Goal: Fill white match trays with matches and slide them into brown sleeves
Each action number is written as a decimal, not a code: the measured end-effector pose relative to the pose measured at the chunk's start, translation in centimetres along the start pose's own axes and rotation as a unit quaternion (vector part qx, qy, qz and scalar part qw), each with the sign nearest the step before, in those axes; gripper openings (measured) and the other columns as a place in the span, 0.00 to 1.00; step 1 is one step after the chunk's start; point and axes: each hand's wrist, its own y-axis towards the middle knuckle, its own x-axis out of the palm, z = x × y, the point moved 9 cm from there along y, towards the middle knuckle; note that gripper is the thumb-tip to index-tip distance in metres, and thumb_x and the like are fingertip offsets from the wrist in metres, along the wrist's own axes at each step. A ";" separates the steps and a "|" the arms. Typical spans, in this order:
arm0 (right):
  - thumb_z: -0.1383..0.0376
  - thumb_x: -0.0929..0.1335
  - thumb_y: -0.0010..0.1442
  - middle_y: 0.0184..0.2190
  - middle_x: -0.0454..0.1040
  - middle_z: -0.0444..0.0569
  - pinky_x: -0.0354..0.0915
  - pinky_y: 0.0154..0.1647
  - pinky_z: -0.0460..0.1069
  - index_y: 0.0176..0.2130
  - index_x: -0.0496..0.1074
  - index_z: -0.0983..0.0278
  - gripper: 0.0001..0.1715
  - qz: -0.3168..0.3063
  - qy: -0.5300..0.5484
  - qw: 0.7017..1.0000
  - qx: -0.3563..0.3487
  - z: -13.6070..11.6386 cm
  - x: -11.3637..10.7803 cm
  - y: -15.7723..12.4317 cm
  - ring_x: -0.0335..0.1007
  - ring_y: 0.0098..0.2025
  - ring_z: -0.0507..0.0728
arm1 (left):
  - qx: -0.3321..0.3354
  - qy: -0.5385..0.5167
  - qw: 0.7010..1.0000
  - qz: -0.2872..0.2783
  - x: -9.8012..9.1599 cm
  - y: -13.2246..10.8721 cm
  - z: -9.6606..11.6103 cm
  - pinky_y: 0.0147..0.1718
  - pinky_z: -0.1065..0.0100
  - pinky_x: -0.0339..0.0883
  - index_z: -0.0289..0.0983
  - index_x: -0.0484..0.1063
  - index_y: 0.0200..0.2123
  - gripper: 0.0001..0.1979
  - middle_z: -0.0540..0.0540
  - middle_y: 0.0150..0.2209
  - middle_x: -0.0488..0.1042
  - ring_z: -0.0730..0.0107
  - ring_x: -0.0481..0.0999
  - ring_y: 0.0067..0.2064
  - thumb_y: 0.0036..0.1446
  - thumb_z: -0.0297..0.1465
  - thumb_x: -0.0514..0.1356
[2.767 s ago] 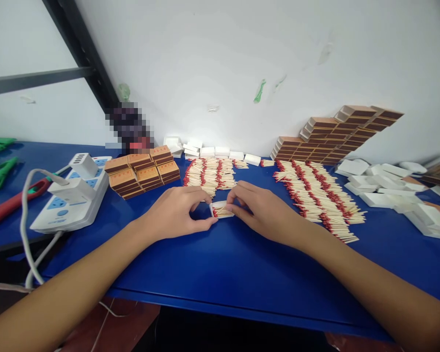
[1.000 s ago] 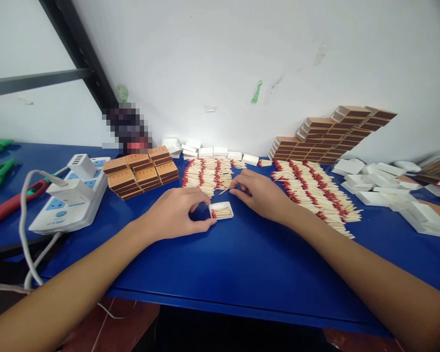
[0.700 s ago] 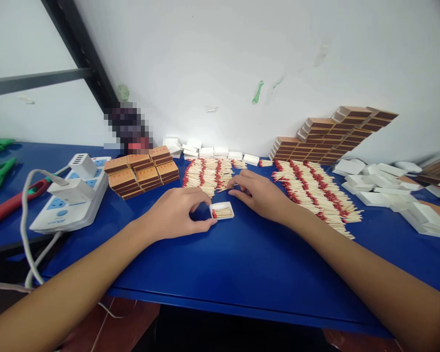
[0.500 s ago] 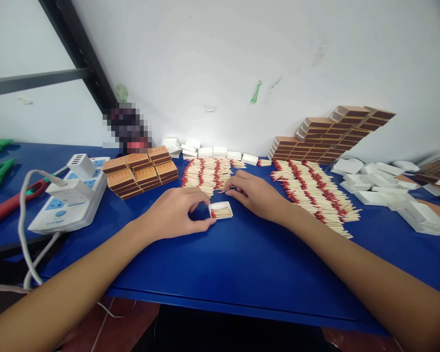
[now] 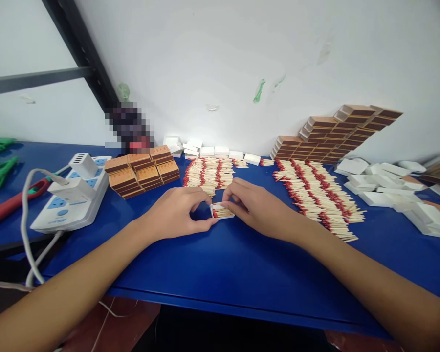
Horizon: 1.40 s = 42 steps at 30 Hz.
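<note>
A small white matchbox tray point(image 5: 217, 206) lies on the blue table with several red-tipped matches point(image 5: 223, 213) inside. My left hand point(image 5: 176, 212) grips the tray's left end between thumb and fingers. Over the tray's right side is my right hand point(image 5: 258, 208), thumb and forefinger pinched together on a match that is mostly hidden at the tray. Just behind the tray is a pile of loose matches point(image 5: 207, 173). Right of my right hand spreads a larger pile of matches point(image 5: 315, 190).
Filled-looking matchboxes point(image 5: 143, 171) stand stacked at left, more matchboxes point(image 5: 333, 134) against the wall. White trays point(image 5: 207, 151) line the back; others point(image 5: 388, 188) lie heaped at right. A power strip point(image 5: 73, 210) with cables and red-handled tool point(image 5: 14, 205) occupy the left.
My right hand has moved down and slightly left, carrying a match from the edge of the pile to the tray. My left hand keeps holding the tray.
</note>
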 end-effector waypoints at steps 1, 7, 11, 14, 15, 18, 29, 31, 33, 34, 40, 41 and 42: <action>0.65 0.64 0.73 0.41 0.73 0.50 0.61 0.37 0.51 0.42 0.69 0.60 0.05 -0.011 -0.004 1.000 -0.002 -0.3 0.3 -0.1 0.69 0.37 0.56 | -0.001 0.001 1.000 0.000 0.0 0.0 0.0 0.29 0.68 0.57 0.39 0.79 0.40 0.12 0.53 0.27 0.70 0.72 0.68 0.28 0.60 0.42 0.68; 0.66 0.65 0.73 0.40 0.73 0.50 0.61 0.37 0.50 0.41 0.71 0.60 0.06 0.014 -0.019 1.000 -0.015 0.2 -0.3 -0.2 0.69 0.37 0.56 | 0.002 -0.009 1.000 -0.005 0.1 0.1 0.0 0.29 0.68 0.58 0.39 0.79 0.40 0.12 0.54 0.26 0.69 0.72 0.69 0.28 0.61 0.42 0.68; 0.63 0.67 0.72 0.38 0.73 0.49 0.60 0.36 0.51 0.42 0.74 0.61 0.06 0.069 -0.054 0.996 0.017 2.6 -1.9 0.0 0.68 0.36 0.57 | 0.001 -0.006 1.000 0.001 0.0 0.0 0.0 0.29 0.68 0.58 0.39 0.80 0.42 0.13 0.53 0.27 0.70 0.72 0.69 0.28 0.61 0.42 0.68; 0.63 0.69 0.70 0.38 0.72 0.49 0.60 0.36 0.51 0.42 0.76 0.61 0.05 0.059 -0.068 0.994 0.061 4.7 -1.8 0.2 0.68 0.36 0.57 | -0.001 -0.004 1.000 0.004 -0.1 -0.1 0.0 0.29 0.68 0.58 0.39 0.80 0.42 0.13 0.53 0.27 0.71 0.72 0.69 0.28 0.60 0.42 0.68; 0.63 0.69 0.70 0.38 0.72 0.49 0.60 0.36 0.51 0.41 0.76 0.61 0.05 0.050 -0.071 0.994 0.070 5.2 -1.5 0.3 0.68 0.35 0.57 | -0.002 -0.004 1.000 0.005 -0.1 -0.1 0.0 0.29 0.68 0.58 0.39 0.80 0.42 0.13 0.53 0.27 0.71 0.72 0.69 0.28 0.60 0.42 0.68; 0.62 0.69 0.70 0.38 0.72 0.49 0.61 0.37 0.51 0.40 0.75 0.61 0.06 0.027 -0.085 0.993 0.076 6.0 -0.8 0.3 0.68 0.35 0.57 | -0.002 -0.003 1.000 0.002 -0.1 -0.1 0.0 0.29 0.68 0.57 0.39 0.80 0.41 0.13 0.53 0.27 0.71 0.72 0.69 0.28 0.61 0.42 0.68; 0.62 0.67 0.72 0.42 0.72 0.50 0.63 0.40 0.52 0.44 0.71 0.60 0.04 0.024 -0.107 0.992 0.062 6.2 -0.7 0.3 0.69 0.37 0.58 | -0.003 0.001 1.000 0.002 -0.2 0.0 0.1 0.29 0.68 0.58 0.39 0.79 0.40 0.13 0.53 0.27 0.71 0.72 0.69 0.28 0.61 0.43 0.68; 0.62 0.66 0.72 0.42 0.72 0.50 0.63 0.40 0.52 0.44 0.71 0.60 0.04 0.024 -0.106 0.992 0.059 6.4 -0.7 0.4 0.70 0.37 0.58 | -0.001 0.000 1.000 0.002 -0.2 0.0 0.1 0.29 0.68 0.58 0.40 0.79 0.40 0.13 0.53 0.27 0.72 0.72 0.69 0.28 0.61 0.43 0.67; 0.64 0.66 0.72 0.42 0.72 0.50 0.64 0.40 0.52 0.43 0.71 0.60 0.04 0.016 -0.104 0.993 0.058 6.6 -0.6 0.5 0.70 0.38 0.59 | 0.002 0.000 1.000 0.002 -0.2 0.0 0.1 0.29 0.68 0.58 0.40 0.79 0.40 0.13 0.53 0.27 0.72 0.72 0.69 0.28 0.61 0.43 0.67; 0.65 0.65 0.72 0.42 0.72 0.50 0.64 0.41 0.52 0.42 0.71 0.60 0.05 0.010 -0.102 0.993 0.059 6.6 -0.5 0.6 0.70 0.38 0.59 | 0.003 0.000 1.000 0.002 -0.2 0.0 0.1 0.29 0.68 0.58 0.40 0.79 0.40 0.13 0.52 0.28 0.72 0.72 0.69 0.28 0.61 0.43 0.67; 0.65 0.64 0.74 0.42 0.73 0.51 0.64 0.40 0.52 0.42 0.69 0.60 0.06 0.009 -0.058 0.998 0.039 3.6 -0.9 0.2 0.70 0.39 0.58 | -0.003 -0.002 1.000 0.000 -0.1 0.0 -0.1 0.29 0.68 0.57 0.40 0.79 0.41 0.13 0.53 0.27 0.71 0.71 0.69 0.28 0.60 0.43 0.68; 0.64 0.64 0.74 0.42 0.73 0.51 0.64 0.40 0.52 0.41 0.69 0.60 0.06 0.011 -0.046 0.999 0.026 2.5 -0.9 0.0 0.70 0.39 0.58 | -0.004 -0.003 1.000 0.000 -0.1 0.0 -0.1 0.29 0.68 0.57 0.40 0.79 0.41 0.13 0.53 0.27 0.71 0.71 0.69 0.28 0.61 0.43 0.67; 0.64 0.63 0.74 0.43 0.73 0.51 0.64 0.39 0.51 0.42 0.68 0.60 0.07 0.008 -0.039 0.999 0.014 1.5 -0.7 -0.1 0.70 0.39 0.58 | -0.004 -0.003 1.000 -0.002 -0.1 0.0 0.0 0.29 0.67 0.57 0.40 0.79 0.41 0.12 0.53 0.27 0.71 0.71 0.69 0.28 0.61 0.42 0.67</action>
